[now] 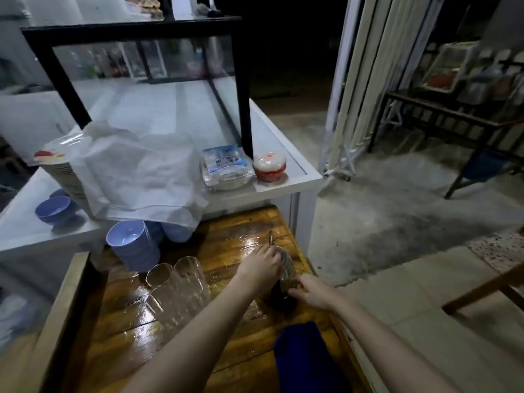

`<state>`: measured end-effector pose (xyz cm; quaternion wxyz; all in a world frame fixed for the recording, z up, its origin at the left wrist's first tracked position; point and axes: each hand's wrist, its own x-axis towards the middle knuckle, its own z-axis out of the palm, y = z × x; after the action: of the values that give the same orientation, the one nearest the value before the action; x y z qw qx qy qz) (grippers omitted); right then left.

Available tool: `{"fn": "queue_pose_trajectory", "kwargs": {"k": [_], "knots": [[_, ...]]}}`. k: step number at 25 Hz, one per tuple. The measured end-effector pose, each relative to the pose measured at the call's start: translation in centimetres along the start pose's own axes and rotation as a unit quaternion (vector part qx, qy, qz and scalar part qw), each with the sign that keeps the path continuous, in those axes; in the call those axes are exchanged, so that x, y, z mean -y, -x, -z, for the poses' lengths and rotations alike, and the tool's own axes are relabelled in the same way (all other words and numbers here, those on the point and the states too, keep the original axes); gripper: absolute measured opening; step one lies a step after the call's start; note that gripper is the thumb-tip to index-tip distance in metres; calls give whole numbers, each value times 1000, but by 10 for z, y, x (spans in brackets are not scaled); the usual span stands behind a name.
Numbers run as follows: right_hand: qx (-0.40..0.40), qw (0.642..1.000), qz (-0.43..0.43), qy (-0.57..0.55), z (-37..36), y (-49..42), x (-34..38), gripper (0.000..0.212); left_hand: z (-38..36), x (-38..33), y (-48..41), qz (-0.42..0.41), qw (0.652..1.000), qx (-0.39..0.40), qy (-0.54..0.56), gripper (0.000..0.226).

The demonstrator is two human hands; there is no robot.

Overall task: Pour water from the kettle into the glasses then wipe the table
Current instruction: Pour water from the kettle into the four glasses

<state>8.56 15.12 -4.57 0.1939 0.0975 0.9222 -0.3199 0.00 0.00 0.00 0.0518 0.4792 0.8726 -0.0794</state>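
On the wet, glossy wooden table (175,330) stands the kettle (287,269), with a shiny patterned top and a dark lower body, near the right edge. My left hand (261,265) rests over its top and my fingers curl around it. My right hand (310,292) holds the kettle's lower right side. Two clear ribbed glasses (158,275) (188,265) stand side by side just left of my left forearm, and both look empty. A dark blue cloth (304,353) lies on the table near me, between my forearms.
A stack of blue bowls (133,245) stands behind the glasses. Beyond it, a white counter (283,185) carries a glass case, a plastic sheet (141,171), a packet (226,165) and a red-and-white tub (269,165). Concrete floor lies to the right.
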Motion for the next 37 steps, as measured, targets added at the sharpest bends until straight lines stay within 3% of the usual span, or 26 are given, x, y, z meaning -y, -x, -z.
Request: {"fn": "queue_pose_trajectory", "kwargs": {"k": [5, 8, 11, 15, 19, 27, 33, 37], "knots": [[36, 986, 10, -160, -27, -38, -16, 37, -20, 6, -10, 68, 989, 6, 129, 54], [8, 975, -22, -223, -38, -51, -20, 23, -34, 9, -13, 75, 988, 7, 134, 59], [45, 954, -17, -297, -47, -54, -20, 14, -48, 10, -19, 63, 989, 3, 132, 61], [82, 927, -11, -366, -47, -47, -12, 31, -55, 8, -19, 41, 990, -26, 135, 66], [82, 928, -6, -364, -38, -36, -22, 35, -68, 3, -18, 50, 985, -41, 161, 65], [-34, 905, -81, -416, 5, -27, -67, 28, -63, -25, -36, 21, 988, -63, 143, 64], [-77, 884, -82, -454, 4, -31, -59, 33, -63, -35, -46, 55, 987, -39, 145, 67], [-127, 843, -81, -516, 4, -40, -46, 29, -55, -30, -37, 98, 984, -44, 143, 68]]}}
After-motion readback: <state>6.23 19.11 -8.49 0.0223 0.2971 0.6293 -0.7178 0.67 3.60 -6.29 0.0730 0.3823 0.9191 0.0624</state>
